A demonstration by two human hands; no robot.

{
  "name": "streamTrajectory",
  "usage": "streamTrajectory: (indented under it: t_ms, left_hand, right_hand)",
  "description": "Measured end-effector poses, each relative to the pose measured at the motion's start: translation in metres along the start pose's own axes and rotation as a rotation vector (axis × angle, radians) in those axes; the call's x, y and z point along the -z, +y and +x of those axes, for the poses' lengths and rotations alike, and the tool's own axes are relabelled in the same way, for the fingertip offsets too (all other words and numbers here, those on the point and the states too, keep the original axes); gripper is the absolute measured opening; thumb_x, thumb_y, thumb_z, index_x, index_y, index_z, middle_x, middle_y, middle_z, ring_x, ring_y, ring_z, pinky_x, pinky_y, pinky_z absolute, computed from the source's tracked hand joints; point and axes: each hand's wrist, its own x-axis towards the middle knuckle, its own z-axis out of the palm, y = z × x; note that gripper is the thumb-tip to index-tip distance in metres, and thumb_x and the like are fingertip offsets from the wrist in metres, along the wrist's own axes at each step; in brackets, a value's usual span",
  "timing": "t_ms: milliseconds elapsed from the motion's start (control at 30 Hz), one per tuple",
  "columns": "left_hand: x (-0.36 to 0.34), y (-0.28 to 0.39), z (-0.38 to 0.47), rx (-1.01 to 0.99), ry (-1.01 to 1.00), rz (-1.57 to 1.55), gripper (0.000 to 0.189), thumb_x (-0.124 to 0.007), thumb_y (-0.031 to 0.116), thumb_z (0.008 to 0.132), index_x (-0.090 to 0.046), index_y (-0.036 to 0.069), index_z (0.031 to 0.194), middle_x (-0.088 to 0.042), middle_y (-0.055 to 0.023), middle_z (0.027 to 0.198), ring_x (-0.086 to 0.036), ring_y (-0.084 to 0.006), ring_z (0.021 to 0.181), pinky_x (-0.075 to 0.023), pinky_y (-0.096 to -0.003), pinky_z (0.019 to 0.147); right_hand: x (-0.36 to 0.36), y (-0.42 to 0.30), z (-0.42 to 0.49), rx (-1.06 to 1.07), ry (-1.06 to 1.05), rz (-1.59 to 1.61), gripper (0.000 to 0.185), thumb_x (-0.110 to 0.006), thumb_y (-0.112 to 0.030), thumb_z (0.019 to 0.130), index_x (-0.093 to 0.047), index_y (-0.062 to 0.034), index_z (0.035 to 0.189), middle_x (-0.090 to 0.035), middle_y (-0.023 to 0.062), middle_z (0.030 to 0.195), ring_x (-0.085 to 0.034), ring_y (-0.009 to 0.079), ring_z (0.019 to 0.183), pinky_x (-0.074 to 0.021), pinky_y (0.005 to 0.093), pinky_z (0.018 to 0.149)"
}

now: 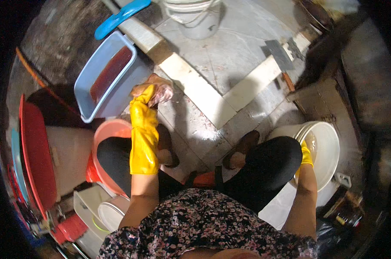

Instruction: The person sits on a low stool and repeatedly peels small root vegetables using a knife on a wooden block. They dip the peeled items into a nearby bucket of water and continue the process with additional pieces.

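My left hand (143, 106), in a long yellow rubber glove, grips a limp, wet pinkish-brown piece (160, 90) that looks like raw meat. It is held up in front of my left knee, just right of a light-blue plastic tub (80, 97) with dark red liquid (111, 74) inside. My right hand (306, 157), also gloved in yellow, reaches into a tilted white plastic bucket (326, 155) beside my right knee. The glove's fingers are hidden there, and some cloudy, brownish content (311, 142) shows by them.
A low white ledge (195, 81) forms a corner on the wet tile floor. What looks like a cleaver (279, 55) rests across its right arm. Another white bucket (198, 26) stands beyond. To my left are a pink basin (101, 132) and a red tray (37, 155) on edge.
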Motion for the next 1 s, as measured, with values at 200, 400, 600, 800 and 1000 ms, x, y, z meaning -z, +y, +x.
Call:
streamTrajectory:
  t_ms: [200, 400, 600, 800, 1000]
  left_hand:
    - [0.034, -0.008, 0.01, 0.115, -0.069, -0.096, 0.013, -0.068, 0.011, 0.098, -0.07, -0.002, 0.1, -0.068, -0.0064, 0.086, -0.062, -0.015, 0.073, -0.0499, -0.0278, 0.07]
    - [-0.013, 0.019, -0.017, -0.029, -0.398, -0.224, 0.039, -0.061, 0.017, 0.103, -0.044, 0.011, 0.069, -0.041, -0.0002, 0.06, -0.04, -0.0171, 0.055, -0.032, -0.0337, 0.057]
    - [-0.006, 0.016, -0.01, -0.034, -0.29, -0.169, 0.03, -0.06, 0.016, 0.102, -0.049, 0.009, 0.075, -0.04, 0.0008, 0.06, -0.042, -0.0171, 0.058, -0.0346, -0.0339, 0.06]
    - [0.026, 0.0, -0.009, 0.048, 0.138, -0.168, 0.016, -0.072, 0.006, 0.093, -0.068, 0.005, 0.109, -0.067, -0.0024, 0.085, -0.063, -0.014, 0.072, -0.0492, -0.0297, 0.068]
    - [-0.013, 0.024, -0.02, 0.072, 0.243, -0.056, 0.001, -0.069, 0.005, 0.095, -0.07, 0.006, 0.094, -0.066, -0.0019, 0.085, -0.058, -0.0112, 0.07, -0.0444, -0.0275, 0.064]
  right_hand:
    - [0.066, -0.031, -0.028, -0.004, -0.013, 0.737, 0.032, -0.082, -0.012, 0.087, -0.074, -0.0086, 0.118, -0.074, 0.0042, 0.089, -0.07, 0.0201, 0.071, -0.0587, 0.0332, 0.064]
    - [0.153, -0.259, -0.129, 0.464, -0.058, 0.462, 0.044, -0.08, -0.006, 0.086, -0.069, -0.0077, 0.128, -0.073, 0.0054, 0.103, -0.068, 0.0183, 0.085, -0.0572, 0.0303, 0.074]
    - [-0.003, -0.465, -0.177, 0.706, -0.424, 0.11, 0.056, -0.08, -0.004, 0.083, -0.066, -0.013, 0.137, -0.069, 0.0084, 0.126, -0.065, 0.0181, 0.104, -0.0549, 0.0293, 0.085]
    - [-0.211, -0.549, -0.172, 1.744, -0.235, -0.531, 0.049, -0.07, -0.007, 0.084, -0.063, -0.0063, 0.132, -0.066, 0.0215, 0.125, -0.06, 0.0451, 0.116, -0.0491, 0.051, 0.098]
    - [-0.236, -0.657, -0.068, 1.31, 0.27, -0.305, 0.026, -0.074, -0.017, 0.081, -0.073, -0.0052, 0.104, -0.072, 0.025, 0.102, -0.066, 0.0453, 0.101, -0.0532, 0.0519, 0.087]
